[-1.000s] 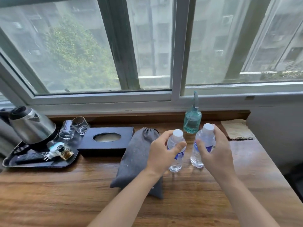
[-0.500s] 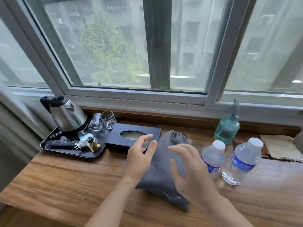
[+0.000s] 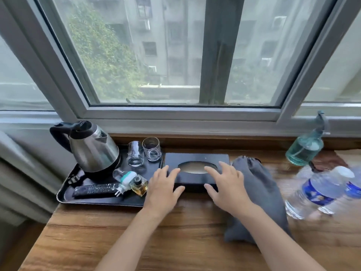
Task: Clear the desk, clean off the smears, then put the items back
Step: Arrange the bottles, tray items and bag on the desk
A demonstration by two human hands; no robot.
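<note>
In the middle of the frame both hands lie over the black tissue box [image 3: 197, 169], which stands on the wooden worktop [image 3: 136, 241] under the window. The left hand [image 3: 163, 187] has a wide grip, fingers spread on the box's left end. The right hand [image 3: 226, 184] is the same on the right end, thumb at the front edge. At left is a black tray [image 3: 101, 200] with a kettle [image 3: 91, 147]. Just right of the box lies a grey pouch [image 3: 261, 192].
</note>
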